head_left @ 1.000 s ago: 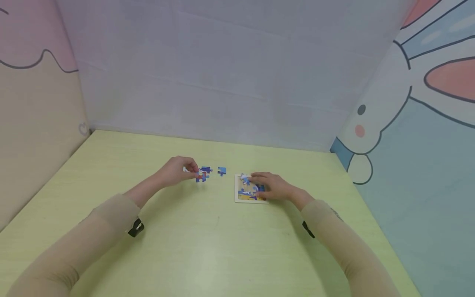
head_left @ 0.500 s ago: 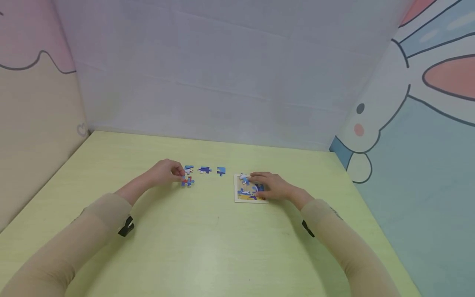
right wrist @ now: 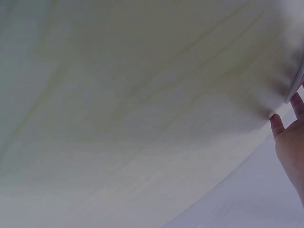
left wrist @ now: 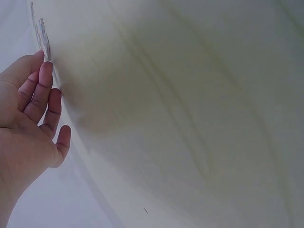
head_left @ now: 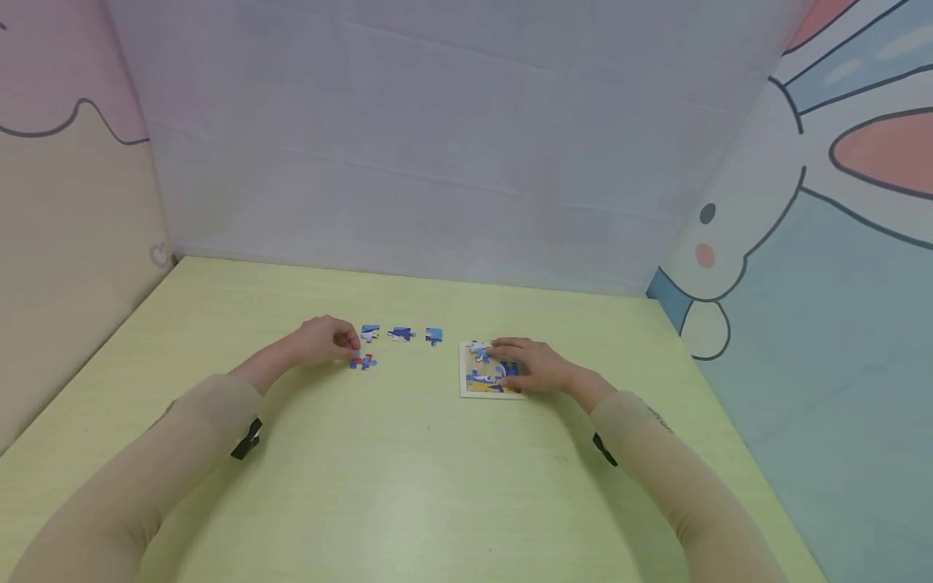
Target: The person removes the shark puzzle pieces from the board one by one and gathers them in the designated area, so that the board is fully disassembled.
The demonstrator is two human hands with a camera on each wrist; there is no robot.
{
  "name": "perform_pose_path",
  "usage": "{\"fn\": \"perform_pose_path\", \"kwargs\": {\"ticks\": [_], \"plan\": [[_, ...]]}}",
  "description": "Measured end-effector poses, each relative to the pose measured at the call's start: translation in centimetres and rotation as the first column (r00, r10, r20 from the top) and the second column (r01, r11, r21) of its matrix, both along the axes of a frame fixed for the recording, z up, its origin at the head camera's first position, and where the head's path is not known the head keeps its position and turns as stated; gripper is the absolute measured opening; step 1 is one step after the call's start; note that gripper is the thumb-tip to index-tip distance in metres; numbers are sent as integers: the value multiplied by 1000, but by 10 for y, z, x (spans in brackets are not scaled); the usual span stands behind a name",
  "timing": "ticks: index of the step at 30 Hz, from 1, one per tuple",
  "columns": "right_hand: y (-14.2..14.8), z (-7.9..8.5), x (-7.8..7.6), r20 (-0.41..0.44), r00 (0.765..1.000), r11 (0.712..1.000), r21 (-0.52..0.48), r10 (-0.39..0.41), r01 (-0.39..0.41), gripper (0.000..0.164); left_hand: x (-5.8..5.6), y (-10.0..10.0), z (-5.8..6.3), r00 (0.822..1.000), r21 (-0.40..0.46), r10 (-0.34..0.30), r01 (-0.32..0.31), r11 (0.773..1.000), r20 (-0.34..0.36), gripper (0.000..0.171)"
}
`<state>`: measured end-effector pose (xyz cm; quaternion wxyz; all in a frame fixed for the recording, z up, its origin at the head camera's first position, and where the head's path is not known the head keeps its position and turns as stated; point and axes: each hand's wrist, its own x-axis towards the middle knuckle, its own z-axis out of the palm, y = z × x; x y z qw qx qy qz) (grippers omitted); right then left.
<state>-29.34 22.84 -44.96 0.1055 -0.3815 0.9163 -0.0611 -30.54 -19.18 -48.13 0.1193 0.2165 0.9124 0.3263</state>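
In the head view my left hand [head_left: 324, 338] pinches a red and blue jigsaw piece [head_left: 363, 362] at its upper left edge, down at the tabletop. The left wrist view has the left hand [left wrist: 35, 95] with thumb and index finger at the thin edge of a piece [left wrist: 45, 42]. My right hand [head_left: 538, 366] rests over the right side of a white-framed puzzle tray [head_left: 464, 380], its fingers extended. Inside the tray a loose-looking blue and white piece [head_left: 480, 351] lies near the fingertips. In the right wrist view the right hand [right wrist: 292, 137] is partly cut off.
Beyond the held piece, three jigsaw pieces lie in a row: a white and blue one [head_left: 370, 334], a dark blue one [head_left: 402, 334] and a light blue one [head_left: 434, 335]. The pale yellow table [head_left: 430, 486] meets a whitish cloth wall [head_left: 408, 162] behind.
My left hand has moved left with the red and blue piece and lowered it in front of the white and blue piece. The right hand stays on the tray.
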Motion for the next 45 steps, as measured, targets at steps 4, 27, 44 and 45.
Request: {"fn": "perform_pose_path", "kwargs": {"ticks": [4,27,44,45], "plan": [[-1,1,1,13,1000,1000,-10,-6,6,59,0,2,4,1000,-11,23,-23,1000,-3,9],[-3,-2,4,-28,980,981,2,-196,196,78,-4,72,49,986,84,1,13,996,-166,15],[-2,-4,4,-73,953,952,68,-294,299,80,-16,143,37,978,23,-59,65,998,-199,37],[-2,-4,4,-74,953,951,71,-294,299,80,-18,147,35,978,17,-53,58,998,-202,38]]}}
